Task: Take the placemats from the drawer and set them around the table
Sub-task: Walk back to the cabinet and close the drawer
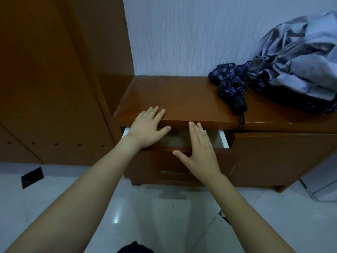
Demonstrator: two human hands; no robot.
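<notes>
The top drawer (pixel 224 139) of a low brown wooden cabinet (pixel 175 99) stands pulled out part way, showing white side walls and a pale surface inside (pixel 175 138); I cannot tell whether that is a placemat. My left hand (pixel 147 128) hovers flat over the drawer's left part, fingers spread and reaching onto the cabinet top's front edge. My right hand (pixel 200 152) is flat over the drawer's front edge, fingertips pointing into the opening. Neither hand holds anything.
A folded dark plaid umbrella (pixel 231 83) lies on the cabinet top at the right, beside a crumpled grey umbrella (pixel 299 61). A tall brown wardrobe (pixel 51 79) stands at the left. A second drawer (pixel 173 170) sits below. The floor is pale glossy tile (pixel 145 216).
</notes>
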